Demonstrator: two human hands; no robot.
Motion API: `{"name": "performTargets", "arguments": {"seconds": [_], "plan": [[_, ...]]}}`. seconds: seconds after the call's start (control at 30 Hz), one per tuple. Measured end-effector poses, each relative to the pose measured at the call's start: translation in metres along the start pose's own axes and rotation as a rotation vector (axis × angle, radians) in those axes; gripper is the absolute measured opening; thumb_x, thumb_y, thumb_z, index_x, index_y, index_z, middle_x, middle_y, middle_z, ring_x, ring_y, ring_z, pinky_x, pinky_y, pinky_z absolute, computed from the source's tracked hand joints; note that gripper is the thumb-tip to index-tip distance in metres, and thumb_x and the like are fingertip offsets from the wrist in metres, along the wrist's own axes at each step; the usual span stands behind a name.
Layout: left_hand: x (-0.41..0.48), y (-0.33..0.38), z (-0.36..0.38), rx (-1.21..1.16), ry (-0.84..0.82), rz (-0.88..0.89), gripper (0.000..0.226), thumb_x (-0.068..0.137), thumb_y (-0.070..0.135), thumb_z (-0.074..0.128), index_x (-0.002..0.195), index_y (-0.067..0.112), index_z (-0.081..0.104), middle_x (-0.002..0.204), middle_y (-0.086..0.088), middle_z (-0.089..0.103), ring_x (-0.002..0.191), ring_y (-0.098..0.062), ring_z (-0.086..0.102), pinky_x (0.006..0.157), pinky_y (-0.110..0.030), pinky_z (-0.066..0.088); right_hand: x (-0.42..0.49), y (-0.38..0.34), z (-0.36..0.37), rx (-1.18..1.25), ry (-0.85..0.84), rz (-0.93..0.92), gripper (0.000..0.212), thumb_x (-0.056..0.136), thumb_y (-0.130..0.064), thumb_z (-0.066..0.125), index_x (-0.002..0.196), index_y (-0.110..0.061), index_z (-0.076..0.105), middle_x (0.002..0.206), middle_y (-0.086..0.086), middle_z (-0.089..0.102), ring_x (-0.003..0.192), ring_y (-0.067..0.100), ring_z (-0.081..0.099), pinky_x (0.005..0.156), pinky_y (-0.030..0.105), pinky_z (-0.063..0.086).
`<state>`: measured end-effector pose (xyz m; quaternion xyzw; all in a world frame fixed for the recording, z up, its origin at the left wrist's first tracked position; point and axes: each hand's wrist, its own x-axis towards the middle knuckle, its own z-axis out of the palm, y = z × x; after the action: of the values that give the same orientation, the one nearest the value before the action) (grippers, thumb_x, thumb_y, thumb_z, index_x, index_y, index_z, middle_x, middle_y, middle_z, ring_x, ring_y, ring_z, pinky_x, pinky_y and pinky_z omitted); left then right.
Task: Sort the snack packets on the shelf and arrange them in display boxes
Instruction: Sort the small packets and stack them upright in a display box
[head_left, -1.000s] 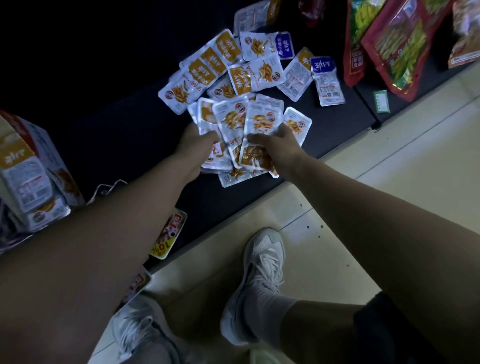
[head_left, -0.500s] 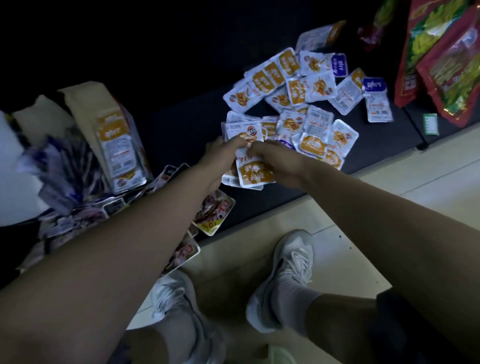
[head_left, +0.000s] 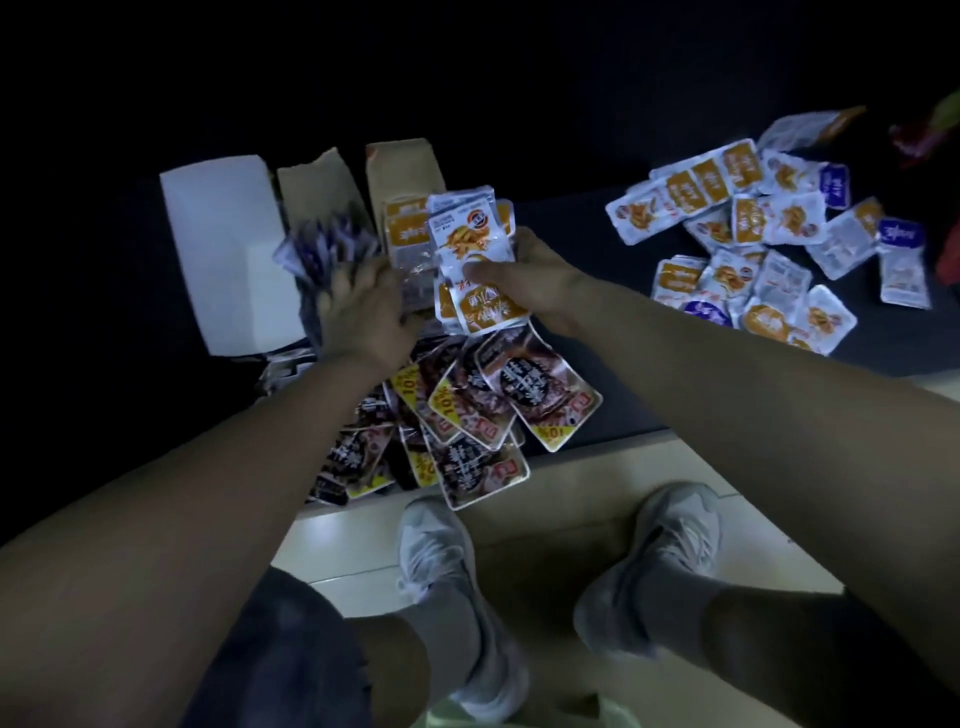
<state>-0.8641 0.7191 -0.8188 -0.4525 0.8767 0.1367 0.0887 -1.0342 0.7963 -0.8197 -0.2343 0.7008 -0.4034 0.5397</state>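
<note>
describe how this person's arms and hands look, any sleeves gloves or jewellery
Both arms are bare up to the frame edge, with no sleeves in view. The left hand and right hand wear no gloves; no watch, bracelet or ring shows in the dim light. Lower down: dark shorts, grey socks, pale grey sneakers.

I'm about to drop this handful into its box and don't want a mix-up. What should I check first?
1. Grip: ok, the right hand grips the orange bundle.
2. Orange display box open: ok, its flap is up.
3. Bundle all one kind: cannot tell, the back packets are hidden.
4. Room in that box: cannot tell, the bundle covers the opening.
5. Left hand clear of that box: cannot tell, it rests by the purple packets next door.
6. Loose pile sorted: not ok, purple-labelled packets lie among the orange ones.
</note>
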Motion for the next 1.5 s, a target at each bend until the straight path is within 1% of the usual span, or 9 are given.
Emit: {"name": "performTargets", "arguments": {"seconds": [0.13, 0.27, 0.43, 0.6, 0.77, 1.07, 1.2, 1.33, 1.5], "plan": [[0.003, -0.017, 0.007, -0.041, 0.0, 0.064, 0.05, 0.097, 0.031, 0.047, 0.145, 0.019, 0.036, 0.156, -0.003, 0.022, 0.14, -0.03, 0.015, 0.105, -0.041, 0.022, 0.018, -0.014, 0.032, -0.18, 0.101, 0.023, 0.066, 0.093, -0.02, 0.064, 0.139, -0.003, 0.02, 0.131, 0.012, 0.047, 0.118, 0.025, 0.05, 0.092, 0.034, 0.045], [-0.002, -0.02, 0.01, -0.092, 0.106, 0.123, 0.056, 0.094, 0.024, 0.054, 0.146, 0.013, 0.035, 0.148, -0.011, 0.033, 0.134, -0.034, 0.027, 0.1, -0.043, 0.026, 0.034, -0.015, 0.051, -0.322, 0.228, -0.009, 0.058, 0.091, -0.022, 0.065, 0.132, -0.001, 0.03, 0.129, 0.015, 0.051, 0.114, 0.029, 0.055, 0.082, 0.033, 0.046], [-0.005, -0.022, 0.011, -0.07, 0.071, 0.127, 0.062, 0.091, 0.02, 0.057, 0.148, 0.017, 0.033, 0.146, -0.015, 0.029, 0.133, -0.036, 0.026, 0.101, -0.044, 0.026, 0.035, -0.006, 0.066, -0.284, 0.379, -0.117, 0.059, 0.086, -0.024, 0.07, 0.127, -0.002, 0.036, 0.134, 0.016, 0.034, 0.115, 0.031, 0.047, 0.092, 0.038, 0.045], [-0.003, -0.006, 0.006, -0.004, -0.01, 0.066, 0.065, 0.091, 0.028, 0.059, 0.149, 0.021, 0.029, 0.148, -0.015, 0.022, 0.135, -0.036, 0.02, 0.107, -0.043, 0.024, 0.017, 0.005, 0.043, -0.426, 0.23, -0.274, 0.058, 0.084, -0.022, 0.063, 0.137, -0.007, 0.044, 0.133, 0.015, 0.046, 0.126, 0.03, 0.041, 0.103, 0.035, 0.037], [0.001, 0.027, -0.003, 0.01, 0.103, 0.098, 0.043, 0.092, 0.023, 0.056, 0.133, 0.01, 0.051, 0.134, -0.019, 0.038, 0.126, -0.038, 0.031, 0.104, -0.044, 0.031, -0.004, 0.012, 0.003, -0.37, 0.153, -0.247, 0.055, 0.095, -0.02, 0.058, 0.145, -0.009, 0.036, 0.147, 0.011, 0.037, 0.134, 0.022, 0.038, 0.109, 0.027, 0.033], [0.01, 0.152, 0.02, -0.149, -0.003, 0.344, 0.025, 0.093, 0.014, 0.047, 0.106, 0.016, 0.068, 0.108, -0.01, 0.058, 0.105, -0.029, 0.053, 0.082, -0.035, 0.043, -0.053, 0.076, -0.14, -0.345, 0.283, -0.019, 0.017, 0.093, -0.004, 0.052, 0.1, -0.012, 0.065, 0.093, 0.011, 0.066, 0.083, 0.021, 0.062, 0.06, 0.014, 0.046], [0.018, 0.212, 0.053, -0.17, -0.142, 0.381, 0.024, 0.092, 0.016, 0.05, 0.11, 0.017, 0.066, 0.111, -0.009, 0.057, 0.109, -0.027, 0.052, 0.085, -0.035, 0.044, -0.076, 0.123, -0.207, -0.545, 0.455, 0.107, 0.024, 0.092, -0.01, 0.053, 0.113, -0.012, 0.065, 0.117, 0.013, 0.063, 0.104, 0.031, 0.06, 0.085, 0.033, 0.049], [0.026, 0.255, 0.087, -0.132, -0.289, 0.368, 0.041, 0.093, 0.025, 0.055, 0.133, 0.018, 0.05, 0.134, -0.012, 0.044, 0.124, -0.03, 0.039, 0.098, -0.036, 0.038, -0.087, 0.16, -0.247, -0.642, 0.635, 0.226, 0.054, 0.086, -0.019, 0.065, 0.136, -0.017, 0.046, 0.144, 0.013, 0.036, 0.129, 0.034, 0.039, 0.1, 0.039, 0.038], [0.038, 0.279, 0.11, -0.152, -0.34, 0.366, 0.052, 0.091, 0.026, 0.059, 0.141, 0.026, 0.043, 0.15, -0.006, 0.026, 0.132, -0.029, 0.028, 0.107, -0.036, 0.033, -0.083, 0.184, -0.259, -0.718, 0.549, 0.279, 0.06, 0.087, -0.037, 0.064, 0.141, -0.025, 0.041, 0.148, 0.008, 0.031, 0.13, 0.036, 0.032, 0.103, 0.047, 0.034]]}}
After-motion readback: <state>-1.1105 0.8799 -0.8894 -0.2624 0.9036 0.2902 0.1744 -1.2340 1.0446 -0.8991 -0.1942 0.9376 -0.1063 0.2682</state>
